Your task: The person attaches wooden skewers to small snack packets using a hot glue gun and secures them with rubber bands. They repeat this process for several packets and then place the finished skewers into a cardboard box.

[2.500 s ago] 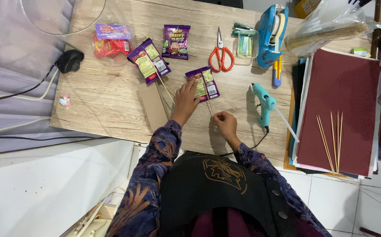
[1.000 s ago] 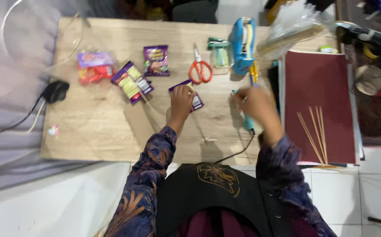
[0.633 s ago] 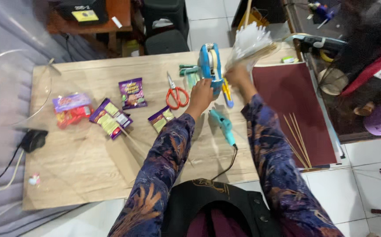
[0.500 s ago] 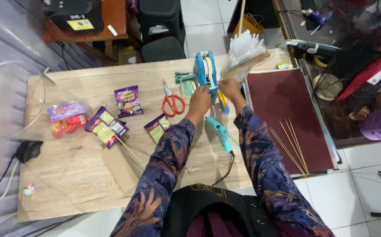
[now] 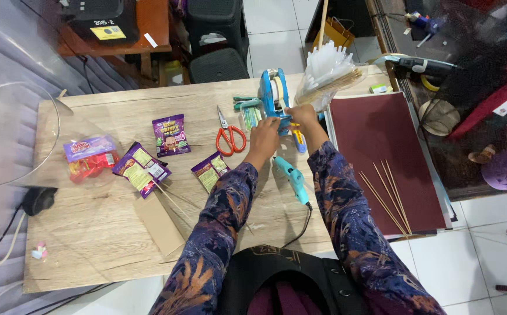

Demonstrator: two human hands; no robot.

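right now your left hand (image 5: 263,131) and right hand (image 5: 302,116) both close on the blue tape dispenser (image 5: 275,99) at the wooden table's (image 5: 90,233) far edge, likely drawing tape, so next steady it and tear cleanly.

White tiled floor (image 5: 276,14), wooden table (image 5: 90,233), black stools (image 5: 218,64), grey curtain (image 5: 8,64)

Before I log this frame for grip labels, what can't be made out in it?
- Head view: whether the left hand and right hand pinch tape at the blue tape dispenser; the fingers cover that spot.
- The tape end itself: too small to see.
- The small yellow-and-blue tool below the dispenser: mostly hidden by the hands.
- The glue gun cord: runs under the right sleeve.
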